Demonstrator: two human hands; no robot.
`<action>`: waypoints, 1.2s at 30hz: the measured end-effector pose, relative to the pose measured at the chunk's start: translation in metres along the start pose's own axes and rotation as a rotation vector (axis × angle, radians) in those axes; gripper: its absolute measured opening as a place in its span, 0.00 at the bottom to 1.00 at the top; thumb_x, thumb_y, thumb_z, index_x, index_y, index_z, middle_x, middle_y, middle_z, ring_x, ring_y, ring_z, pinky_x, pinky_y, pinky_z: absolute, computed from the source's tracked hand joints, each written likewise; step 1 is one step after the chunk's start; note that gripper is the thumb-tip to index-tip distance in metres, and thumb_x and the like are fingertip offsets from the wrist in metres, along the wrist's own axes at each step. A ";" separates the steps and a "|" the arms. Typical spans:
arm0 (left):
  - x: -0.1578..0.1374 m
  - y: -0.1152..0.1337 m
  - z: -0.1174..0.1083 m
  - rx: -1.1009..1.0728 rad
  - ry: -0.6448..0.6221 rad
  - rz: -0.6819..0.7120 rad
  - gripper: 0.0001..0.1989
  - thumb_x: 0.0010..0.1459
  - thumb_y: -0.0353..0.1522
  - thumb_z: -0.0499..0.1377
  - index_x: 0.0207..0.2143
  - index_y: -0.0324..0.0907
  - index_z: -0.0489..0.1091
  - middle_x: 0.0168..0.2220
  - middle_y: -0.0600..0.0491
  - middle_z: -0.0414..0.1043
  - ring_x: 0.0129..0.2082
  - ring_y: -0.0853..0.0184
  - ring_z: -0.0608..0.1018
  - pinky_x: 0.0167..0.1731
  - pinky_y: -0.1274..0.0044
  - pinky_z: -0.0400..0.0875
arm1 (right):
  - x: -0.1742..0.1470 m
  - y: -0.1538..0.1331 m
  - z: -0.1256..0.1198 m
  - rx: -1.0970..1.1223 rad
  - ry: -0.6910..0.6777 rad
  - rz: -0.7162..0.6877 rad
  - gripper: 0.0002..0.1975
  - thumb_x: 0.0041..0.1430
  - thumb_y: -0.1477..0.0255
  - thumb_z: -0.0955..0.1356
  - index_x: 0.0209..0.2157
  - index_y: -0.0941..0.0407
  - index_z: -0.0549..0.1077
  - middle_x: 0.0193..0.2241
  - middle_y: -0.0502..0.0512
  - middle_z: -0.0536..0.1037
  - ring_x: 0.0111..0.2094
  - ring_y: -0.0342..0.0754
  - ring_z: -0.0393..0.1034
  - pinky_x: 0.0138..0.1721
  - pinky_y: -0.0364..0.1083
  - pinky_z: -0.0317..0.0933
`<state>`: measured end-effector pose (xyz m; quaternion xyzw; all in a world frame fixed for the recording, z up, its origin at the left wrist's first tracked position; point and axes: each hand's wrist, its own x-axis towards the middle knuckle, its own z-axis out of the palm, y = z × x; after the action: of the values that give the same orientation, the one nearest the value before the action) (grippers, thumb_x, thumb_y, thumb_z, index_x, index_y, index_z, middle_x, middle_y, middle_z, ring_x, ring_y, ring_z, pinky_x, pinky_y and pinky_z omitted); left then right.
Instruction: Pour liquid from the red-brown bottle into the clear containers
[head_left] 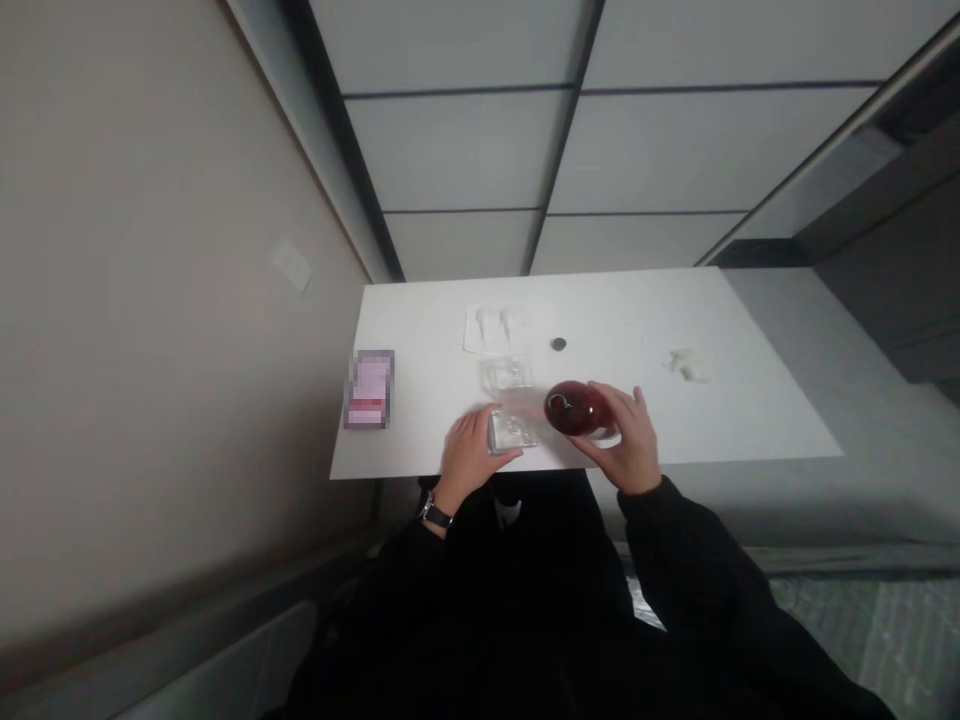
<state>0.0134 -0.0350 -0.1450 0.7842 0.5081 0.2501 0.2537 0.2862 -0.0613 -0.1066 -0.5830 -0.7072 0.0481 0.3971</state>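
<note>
My right hand [628, 440] is closed around a dark red, glossy, rounded object [576, 408]. A silvery curl shows on its face, and I cannot make out its exact kind. It is held over the front part of the table, right of a small clear box [513, 430]. Fingers and thumb of my left hand [472, 448] grip that box from its left side at the table's front edge. Just behind it lies a second clear plastic piece [507, 374], its outline faint against the white top.
On the white table [427, 330], a white sheet with two small white pieces [495, 328] lies at the back. Nearby is a small dark disc [559, 344]. Crumpled whitish material [685, 365] lies to the right, a blurred pink-purple item [370, 390] to the left. A wall borders the left side.
</note>
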 end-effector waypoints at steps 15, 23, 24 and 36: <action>0.000 -0.031 -0.011 -0.095 0.166 -0.064 0.40 0.53 0.33 0.74 0.65 0.42 0.62 0.62 0.37 0.72 0.64 0.48 0.75 0.63 0.56 0.71 | -0.017 0.069 0.022 0.257 0.420 0.516 0.45 0.46 0.47 0.75 0.60 0.56 0.65 0.54 0.68 0.76 0.54 0.64 0.73 0.58 0.65 0.67; 0.036 -0.073 -0.016 -0.101 0.221 -0.034 0.42 0.54 0.33 0.72 0.68 0.43 0.59 0.66 0.36 0.70 0.67 0.47 0.74 0.65 0.54 0.69 | -0.017 0.073 0.033 0.158 0.394 0.558 0.52 0.43 0.45 0.76 0.65 0.58 0.63 0.58 0.75 0.76 0.54 0.71 0.75 0.53 0.66 0.70; 0.041 -0.077 -0.017 -0.101 0.219 -0.029 0.42 0.55 0.33 0.72 0.69 0.44 0.59 0.66 0.36 0.69 0.67 0.47 0.74 0.65 0.54 0.69 | -0.017 0.073 0.033 0.143 0.386 0.573 0.54 0.42 0.45 0.76 0.65 0.59 0.62 0.58 0.75 0.76 0.53 0.72 0.76 0.53 0.65 0.70; 0.053 -0.059 -0.024 -0.014 0.219 -0.078 0.41 0.60 0.40 0.71 0.70 0.43 0.59 0.63 0.36 0.75 0.62 0.47 0.79 0.60 0.57 0.74 | -0.014 0.070 0.029 0.045 0.288 0.600 0.51 0.46 0.49 0.75 0.66 0.60 0.61 0.55 0.75 0.79 0.46 0.67 0.80 0.47 0.60 0.73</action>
<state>-0.0227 0.0381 -0.1581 0.7299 0.5613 0.3278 0.2115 0.3231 -0.0397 -0.1701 -0.7570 -0.4396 0.0957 0.4739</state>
